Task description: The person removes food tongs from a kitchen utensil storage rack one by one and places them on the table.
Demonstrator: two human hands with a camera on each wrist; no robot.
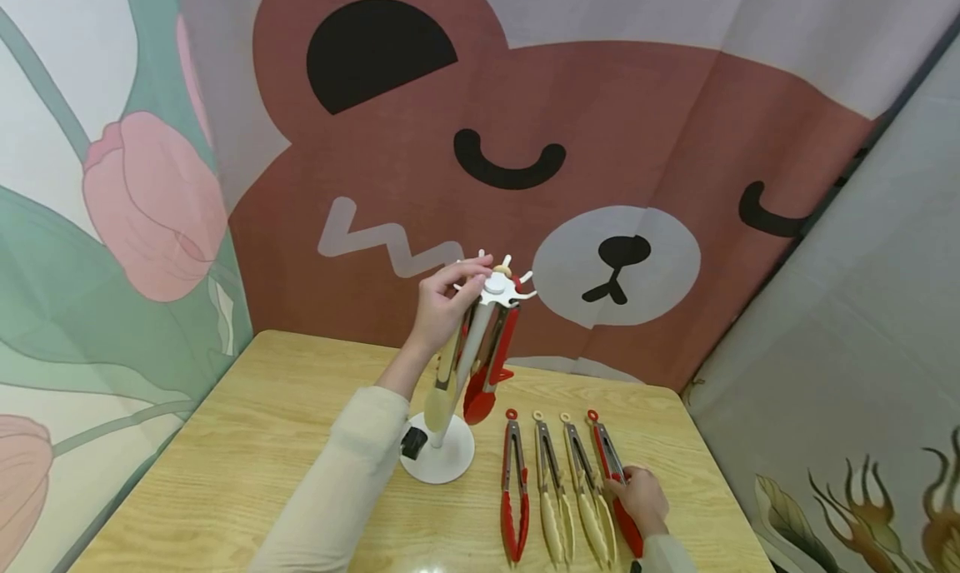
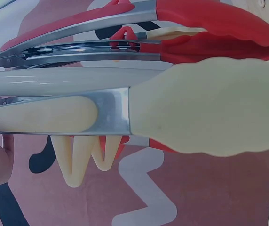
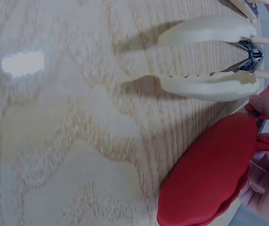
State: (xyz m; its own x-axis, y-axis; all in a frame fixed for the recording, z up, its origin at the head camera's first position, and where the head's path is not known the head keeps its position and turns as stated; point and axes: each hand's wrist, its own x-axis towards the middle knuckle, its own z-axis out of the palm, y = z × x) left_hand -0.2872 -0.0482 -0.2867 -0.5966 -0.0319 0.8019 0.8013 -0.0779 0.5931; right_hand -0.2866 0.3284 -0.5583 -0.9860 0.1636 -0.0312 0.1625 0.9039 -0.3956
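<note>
My left hand [image 1: 446, 302] is at the top of a white utensil stand [image 1: 468, 352], thumb and fingers pinching its hooked head. Red tongs [image 1: 483, 390] and cream tongs [image 1: 438, 406] hang from the stand; the left wrist view shows the cream tongs [image 2: 195, 108] close up in front of the red tongs [image 2: 214, 21]. With my right hand [image 1: 640, 500] I grip the rightmost red-tipped tongs [image 1: 628, 527] on the table. In the right wrist view, the fingers [image 3: 266, 106] hold those tongs [image 3: 207, 172] behind their red head.
Left of my right hand lie two cream tongs [image 1: 555, 523] [image 1: 595, 519], then another red pair [image 1: 513, 515], side by side on the wooden table [image 1: 247, 465]. A small black object [image 1: 413, 442] is at the stand's round white base [image 1: 450, 465]. A bear-printed curtain [image 1: 637, 123] hangs behind.
</note>
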